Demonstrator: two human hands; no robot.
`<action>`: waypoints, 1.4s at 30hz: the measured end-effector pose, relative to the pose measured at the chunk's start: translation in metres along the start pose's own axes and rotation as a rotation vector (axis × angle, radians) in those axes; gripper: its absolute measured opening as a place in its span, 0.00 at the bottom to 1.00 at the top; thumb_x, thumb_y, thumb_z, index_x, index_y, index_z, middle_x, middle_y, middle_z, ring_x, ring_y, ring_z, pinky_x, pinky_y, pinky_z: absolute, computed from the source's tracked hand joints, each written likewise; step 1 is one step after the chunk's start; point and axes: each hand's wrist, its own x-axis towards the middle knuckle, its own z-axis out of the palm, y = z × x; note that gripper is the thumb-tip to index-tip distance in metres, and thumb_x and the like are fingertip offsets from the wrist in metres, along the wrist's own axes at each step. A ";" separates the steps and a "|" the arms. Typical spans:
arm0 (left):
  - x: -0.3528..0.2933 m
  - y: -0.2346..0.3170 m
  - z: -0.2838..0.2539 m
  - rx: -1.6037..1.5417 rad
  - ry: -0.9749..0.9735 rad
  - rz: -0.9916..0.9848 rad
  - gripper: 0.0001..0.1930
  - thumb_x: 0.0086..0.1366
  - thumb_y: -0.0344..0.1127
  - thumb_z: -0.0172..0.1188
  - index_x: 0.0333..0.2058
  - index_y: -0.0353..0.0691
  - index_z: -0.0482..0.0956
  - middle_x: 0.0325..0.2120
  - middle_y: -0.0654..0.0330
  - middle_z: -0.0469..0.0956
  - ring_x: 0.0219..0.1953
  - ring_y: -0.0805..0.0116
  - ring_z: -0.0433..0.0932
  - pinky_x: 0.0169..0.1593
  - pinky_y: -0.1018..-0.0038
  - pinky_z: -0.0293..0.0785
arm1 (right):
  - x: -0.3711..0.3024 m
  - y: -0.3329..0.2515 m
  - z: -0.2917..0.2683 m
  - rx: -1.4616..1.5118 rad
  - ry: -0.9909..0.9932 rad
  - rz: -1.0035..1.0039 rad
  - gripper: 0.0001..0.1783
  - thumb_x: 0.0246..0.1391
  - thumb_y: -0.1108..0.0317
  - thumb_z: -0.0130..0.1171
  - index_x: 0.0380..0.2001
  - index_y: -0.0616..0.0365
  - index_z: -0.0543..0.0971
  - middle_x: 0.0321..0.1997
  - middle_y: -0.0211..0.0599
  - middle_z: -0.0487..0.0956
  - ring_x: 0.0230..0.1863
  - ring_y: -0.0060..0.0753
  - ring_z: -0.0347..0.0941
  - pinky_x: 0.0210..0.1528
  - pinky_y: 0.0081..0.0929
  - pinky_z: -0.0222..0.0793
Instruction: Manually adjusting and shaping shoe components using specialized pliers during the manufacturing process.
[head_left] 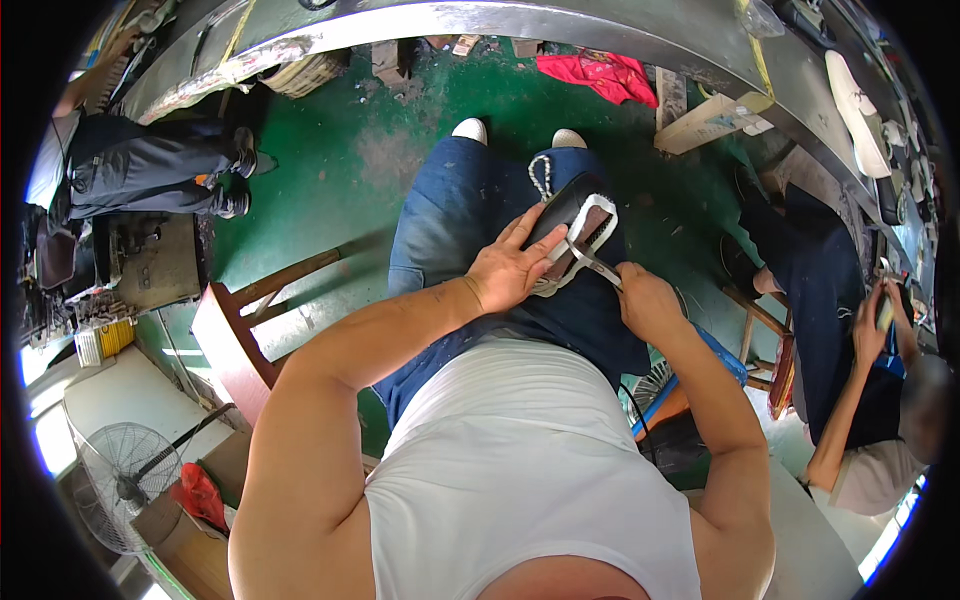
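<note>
On my lap, over blue trousers [435, 225], lies a black shoe [562, 212] with its underside turned up. A white edge rings its brown bottom [598, 218]. My left hand [512, 262] grips the shoe's side, fingers wrapped over the black part. In my right hand [648, 300] is a metal hand tool [600, 266] that looks like pincers. Its head rests at the shoe's edge, close to my left fingertips. The exact shape of its jaws is too small to make out.
A long metal-edged bench [450, 22] curves across the far side, with a pale shoe [858, 115] on its right. Co-workers are at both sides; the right one's hands [872, 318] hold a tool. Red cloth [605, 75] lies under the bench. A fan [125, 485] stands behind left.
</note>
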 end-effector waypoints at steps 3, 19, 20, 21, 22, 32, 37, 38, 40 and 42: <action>0.006 -0.004 -0.008 0.043 -0.130 0.007 0.28 0.70 0.37 0.55 0.68 0.58 0.62 0.69 0.35 0.48 0.65 0.36 0.63 0.65 0.60 0.68 | 0.012 0.009 -0.007 0.044 -0.023 -0.017 0.11 0.57 0.68 0.58 0.41 0.62 0.73 0.35 0.52 0.79 0.39 0.56 0.78 0.41 0.48 0.74; -0.010 -0.002 -0.015 -0.190 -0.188 -0.274 0.32 0.71 0.41 0.52 0.71 0.46 0.53 0.69 0.33 0.48 0.66 0.39 0.62 0.69 0.63 0.60 | 0.045 -0.009 -0.002 0.187 0.014 -0.006 0.21 0.66 0.53 0.49 0.36 0.64 0.72 0.34 0.58 0.79 0.36 0.63 0.78 0.39 0.54 0.72; -0.012 -0.007 -0.011 -0.222 -0.143 -0.348 0.34 0.71 0.41 0.53 0.71 0.41 0.52 0.68 0.34 0.53 0.67 0.42 0.62 0.68 0.64 0.60 | 0.050 -0.005 0.002 0.168 0.067 -0.073 0.22 0.67 0.52 0.48 0.36 0.64 0.72 0.33 0.57 0.79 0.37 0.62 0.77 0.40 0.52 0.72; -0.022 -0.005 -0.006 -0.262 -0.100 -0.435 0.35 0.71 0.41 0.54 0.70 0.35 0.51 0.67 0.35 0.57 0.67 0.45 0.63 0.68 0.66 0.59 | 0.046 -0.008 0.000 0.172 0.057 -0.069 0.22 0.67 0.52 0.48 0.36 0.64 0.72 0.33 0.57 0.79 0.37 0.62 0.77 0.40 0.52 0.72; -0.015 -0.002 -0.012 -0.289 -0.109 -0.457 0.39 0.68 0.42 0.59 0.69 0.28 0.50 0.63 0.34 0.64 0.67 0.47 0.63 0.68 0.67 0.59 | 0.047 -0.012 -0.011 0.175 0.015 -0.049 0.22 0.67 0.52 0.47 0.35 0.64 0.72 0.33 0.56 0.79 0.38 0.62 0.77 0.40 0.52 0.72; 0.001 -0.003 -0.042 -0.313 -0.485 -0.474 0.55 0.54 0.39 0.71 0.73 0.46 0.41 0.57 0.33 0.70 0.57 0.39 0.73 0.62 0.62 0.69 | 0.021 -0.024 0.000 0.242 -0.048 -0.059 0.20 0.65 0.54 0.52 0.36 0.64 0.75 0.34 0.52 0.81 0.37 0.54 0.79 0.39 0.44 0.73; 0.021 0.031 -0.109 0.028 -0.159 -0.213 0.42 0.49 0.32 0.70 0.63 0.38 0.62 0.45 0.41 0.79 0.47 0.41 0.79 0.52 0.60 0.76 | -0.008 0.007 0.045 0.947 0.181 0.113 0.20 0.68 0.58 0.50 0.46 0.67 0.74 0.31 0.36 0.79 0.33 0.27 0.77 0.40 0.25 0.71; 0.029 0.040 -0.128 -0.022 -0.099 -0.168 0.39 0.48 0.31 0.71 0.59 0.37 0.65 0.43 0.44 0.80 0.45 0.47 0.81 0.51 0.64 0.77 | -0.013 0.010 0.056 1.067 0.247 0.151 0.19 0.67 0.58 0.51 0.47 0.67 0.74 0.33 0.35 0.79 0.34 0.26 0.77 0.41 0.26 0.72; 0.046 0.056 -0.158 -0.124 -0.020 -0.091 0.33 0.47 0.28 0.73 0.53 0.35 0.70 0.41 0.50 0.81 0.44 0.60 0.83 0.49 0.69 0.77 | -0.016 0.011 0.061 1.184 0.306 0.175 0.19 0.67 0.59 0.52 0.48 0.66 0.73 0.35 0.34 0.79 0.35 0.25 0.77 0.42 0.26 0.72; 0.061 0.060 -0.157 -0.364 0.069 0.006 0.28 0.49 0.26 0.75 0.49 0.34 0.74 0.40 0.58 0.81 0.43 0.74 0.79 0.49 0.74 0.76 | -0.017 0.010 0.060 1.220 0.316 0.127 0.19 0.67 0.60 0.53 0.50 0.66 0.72 0.37 0.32 0.78 0.37 0.23 0.76 0.42 0.25 0.71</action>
